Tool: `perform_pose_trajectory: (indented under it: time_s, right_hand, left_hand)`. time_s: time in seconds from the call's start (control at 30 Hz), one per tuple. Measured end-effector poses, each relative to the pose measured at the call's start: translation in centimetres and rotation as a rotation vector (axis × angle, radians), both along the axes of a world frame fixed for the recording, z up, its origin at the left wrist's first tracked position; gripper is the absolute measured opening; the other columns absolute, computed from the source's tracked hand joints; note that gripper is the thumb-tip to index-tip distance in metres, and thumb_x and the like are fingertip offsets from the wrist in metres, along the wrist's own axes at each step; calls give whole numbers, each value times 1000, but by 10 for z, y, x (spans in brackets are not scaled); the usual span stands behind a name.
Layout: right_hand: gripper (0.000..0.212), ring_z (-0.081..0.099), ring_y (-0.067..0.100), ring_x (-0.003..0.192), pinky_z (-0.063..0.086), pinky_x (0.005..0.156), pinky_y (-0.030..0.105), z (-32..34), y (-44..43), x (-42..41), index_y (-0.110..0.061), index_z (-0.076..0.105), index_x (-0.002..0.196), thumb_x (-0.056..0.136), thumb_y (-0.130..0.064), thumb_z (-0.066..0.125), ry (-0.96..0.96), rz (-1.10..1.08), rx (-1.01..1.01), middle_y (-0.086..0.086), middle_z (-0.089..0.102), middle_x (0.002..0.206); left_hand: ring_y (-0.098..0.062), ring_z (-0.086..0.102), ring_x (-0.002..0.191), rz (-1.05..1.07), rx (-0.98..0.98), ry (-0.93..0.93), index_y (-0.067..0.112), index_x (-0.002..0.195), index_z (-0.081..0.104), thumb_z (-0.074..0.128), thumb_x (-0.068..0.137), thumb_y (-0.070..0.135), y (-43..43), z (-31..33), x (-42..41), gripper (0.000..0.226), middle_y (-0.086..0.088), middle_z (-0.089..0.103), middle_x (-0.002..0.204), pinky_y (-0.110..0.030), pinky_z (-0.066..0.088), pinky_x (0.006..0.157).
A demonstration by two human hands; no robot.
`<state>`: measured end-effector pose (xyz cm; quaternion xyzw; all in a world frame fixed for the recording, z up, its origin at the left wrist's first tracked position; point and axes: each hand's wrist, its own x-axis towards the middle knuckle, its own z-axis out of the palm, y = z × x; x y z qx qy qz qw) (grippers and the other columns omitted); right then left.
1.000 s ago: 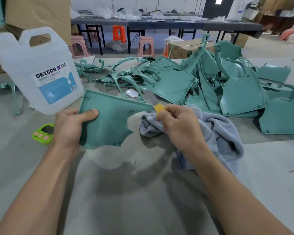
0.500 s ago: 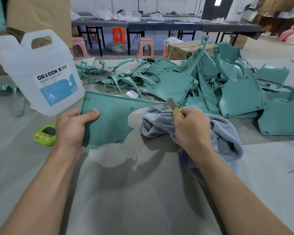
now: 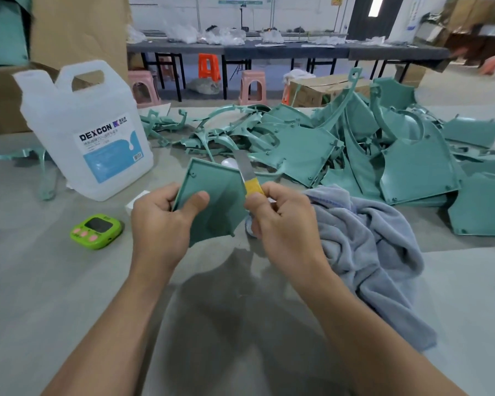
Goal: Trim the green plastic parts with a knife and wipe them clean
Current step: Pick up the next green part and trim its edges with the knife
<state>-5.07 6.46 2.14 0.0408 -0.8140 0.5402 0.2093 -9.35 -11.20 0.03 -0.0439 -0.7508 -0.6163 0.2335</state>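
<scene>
1. The green part [image 3: 212, 201], a flat panel with a raised rim, is held tilted above the desk [image 3: 40, 295] near the middle of the view. Its pointed corner aims toward 12 o'clock.
2. The left hand [image 3: 160, 221] grips the part's edge at 9 o'clock, with the thumb pressed on the near face and the fingers curled behind.
3. The right hand [image 3: 283, 224] is clenched round the knife [image 3: 247, 174] at the part's 3 o'clock. The yellow handle sticks out above the fist, and the grey blade points to 12 o'clock, right against the part's upper right edge.
4. A grey cloth [image 3: 369, 241] lies crumpled on the desk at 4 o'clock from the part, just beside the right hand.
5. A pile of green parts [image 3: 412, 167] spreads over the far desk from 12 to 3 o'clock. It has thin curved frames at 12 and broad panels at 2.
6. A white jug [image 3: 89, 132] with a blue label stands upright at 10 o'clock.
7. A green timer [image 3: 96, 231] with pink buttons lies at 8 o'clock, near the left hand.
8. Beyond the desk at 12 o'clock stand 2 pink stools [image 3: 252, 87] and 1 orange stool [image 3: 209, 67].
</scene>
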Motion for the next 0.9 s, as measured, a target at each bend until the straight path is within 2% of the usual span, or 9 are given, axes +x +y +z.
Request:
perform_pose_trajectory:
  time_s: [0.07,0.2,0.3,0.4,0.6,0.67,0.73,0.83,0.9]
  right_hand:
    - [34,42,6,47,35,48,27,-2,12,-3,-16,55,65,98,-25,57,-58,-75,61,-3,52,51]
    - [34,39,9,49,27,47,27,-6,33,-8,-7,53,66,96,-20,57,-118,-277,98,-5,45,49]
    - [32,34,6,47,30,47,27,0,16,1,-15,54,65,96,-21,60,16,-33,-43,-10,42,48]
    - [31,37,6,48,30,45,24,0,2,4,-13,52,69,97,-26,59,26,69,23,-6,45,51]
    - [40,42,10,48,28,46,23,4,44,-4,-13,52,60,98,-21,59,-32,-346,137,-7,47,45]
    - [35,36,8,47,30,51,28,7,42,-1,-14,56,63,97,-20,60,60,-280,18,-8,46,47]
    - [28,36,11,48,31,49,32,8,31,5,-15,60,69,96,-22,60,87,-93,-94,-8,44,49]
    - [27,34,9,46,29,47,31,6,15,11,-23,55,67,93,-29,59,48,97,27,-8,41,48]
    - [31,34,8,45,27,46,25,2,14,10,-24,51,64,92,-32,59,23,68,158,-9,41,47]
  left_hand:
    - [-15,66,65,27,32,27,41,82,77,74,74,45,-3,-1,-2,9,12,75,75,-58,59,59]
    - [-13,64,69,53,45,7,39,80,77,75,73,45,-6,-2,-6,9,8,76,78,-58,59,68]
    - [-21,63,66,73,-7,16,26,80,74,74,74,48,-2,-4,-5,23,-9,73,78,-59,57,60]
    - [-34,64,69,21,-83,46,19,84,71,73,77,49,3,-5,-1,31,-9,70,76,-54,56,60]
    - [-11,64,70,-59,-57,81,29,82,74,72,84,33,16,0,8,5,5,74,79,-43,56,61]
    - [-5,69,77,-89,-41,66,44,83,74,72,86,34,25,1,12,11,17,75,85,-36,59,65]
    - [-1,68,73,-111,-109,38,44,83,72,73,84,39,33,-2,15,5,21,74,82,-33,59,61]
    - [-5,69,71,-157,-180,11,37,89,72,74,84,38,37,-6,16,6,15,74,80,-33,61,60]
    - [-5,68,69,-157,-184,1,37,84,72,76,85,30,34,-5,12,8,15,73,79,-27,58,57]
